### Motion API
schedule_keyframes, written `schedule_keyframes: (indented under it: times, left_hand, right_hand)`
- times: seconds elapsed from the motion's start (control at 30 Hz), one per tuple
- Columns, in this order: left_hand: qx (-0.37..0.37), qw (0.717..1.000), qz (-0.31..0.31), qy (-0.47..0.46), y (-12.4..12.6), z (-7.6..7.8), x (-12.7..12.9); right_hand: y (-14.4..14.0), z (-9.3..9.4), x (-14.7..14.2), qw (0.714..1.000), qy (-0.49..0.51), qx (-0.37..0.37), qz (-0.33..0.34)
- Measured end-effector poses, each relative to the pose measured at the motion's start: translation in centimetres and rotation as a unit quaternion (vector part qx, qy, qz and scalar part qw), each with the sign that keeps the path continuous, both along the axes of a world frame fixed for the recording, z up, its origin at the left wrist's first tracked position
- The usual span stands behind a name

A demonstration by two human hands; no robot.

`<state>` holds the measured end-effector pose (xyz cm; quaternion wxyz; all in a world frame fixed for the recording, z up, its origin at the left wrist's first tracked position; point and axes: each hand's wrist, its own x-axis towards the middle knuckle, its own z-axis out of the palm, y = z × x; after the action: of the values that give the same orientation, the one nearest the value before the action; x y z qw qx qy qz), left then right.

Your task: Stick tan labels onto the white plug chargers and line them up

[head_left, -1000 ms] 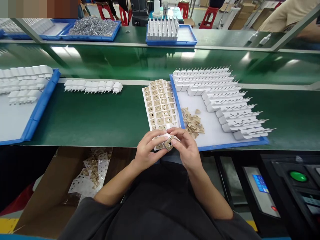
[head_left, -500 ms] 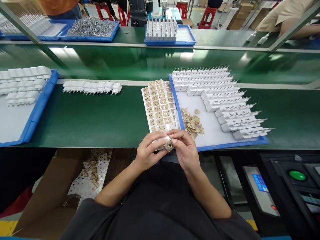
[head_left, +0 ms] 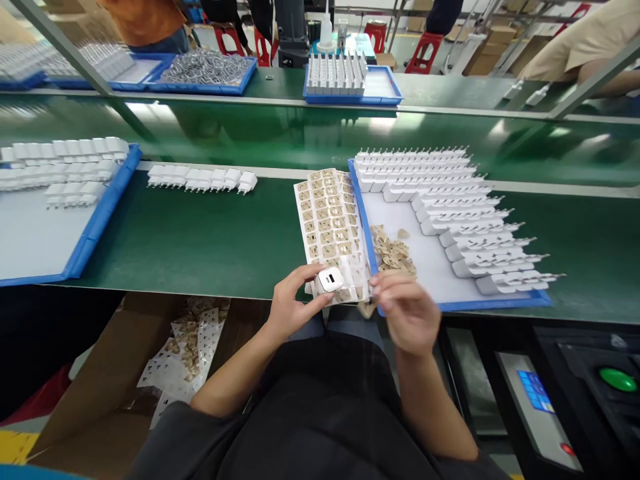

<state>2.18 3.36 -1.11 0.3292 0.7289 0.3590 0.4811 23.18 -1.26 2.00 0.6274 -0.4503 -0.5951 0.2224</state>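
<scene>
The right hand, at the charger before, is now off it and blurred, over the near left corner of the tray, beside the tan pile. The left hand alone now grips the charger, whose face, tan earlier, shows white with dark slots. A tan scrap now shows just below the right hand.

Opens beyond the fingers onto a green surface streaked with reflections, edged by a metal rail. Shows red stools farther off on pale floor, with cartons, probably stacked, to the right. Has yellow floor marking, lower left of the fingers.
</scene>
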Motion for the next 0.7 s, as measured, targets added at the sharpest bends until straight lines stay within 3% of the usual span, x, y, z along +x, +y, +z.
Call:
schedule_keyframes:
  times: [0.07,0.13,0.2,0.27,0.4,0.5,0.6,0.7]
  left_hand:
    - [-0.007,0.999,0.017,0.031,1.1,0.0,-0.9]
    - [-0.003,0.996,0.036,0.081,3.2,0.1,-1.9]
    - [-0.003,0.986,0.076,0.148,6.4,0.3,-3.0]
    - [-0.008,0.962,0.142,0.233,10.6,0.6,-4.0]
    - [0.004,0.880,0.264,0.395,19.7,0.9,-5.1]
    - [0.001,0.856,0.296,0.423,24.6,0.6,-5.5]
    - [-0.001,0.863,0.300,0.407,26.7,0.0,-5.8]
    - [0.008,0.870,0.306,0.385,26.7,-0.8,-5.9]
  right_hand:
    - [0.8,-0.8,2.2,0.994,0.003,-0.053,-0.097]
    - [1.9,-1.7,4.4,0.975,-0.110,-0.124,-0.145]
    - [3.1,-2.8,6.1,0.946,-0.230,-0.129,-0.190]
    - [3.7,-3.7,6.9,0.929,-0.275,-0.110,-0.222]
    - [3.7,-4.6,6.9,0.931,-0.284,-0.096,-0.209]
    - [3.4,-4.8,6.8,0.931,-0.294,-0.084,-0.199]
    - [3.2,-4.7,6.9,0.922,-0.317,-0.065,-0.212]
    - [3.0,-4.3,6.7,0.908,-0.344,-0.031,-0.237]
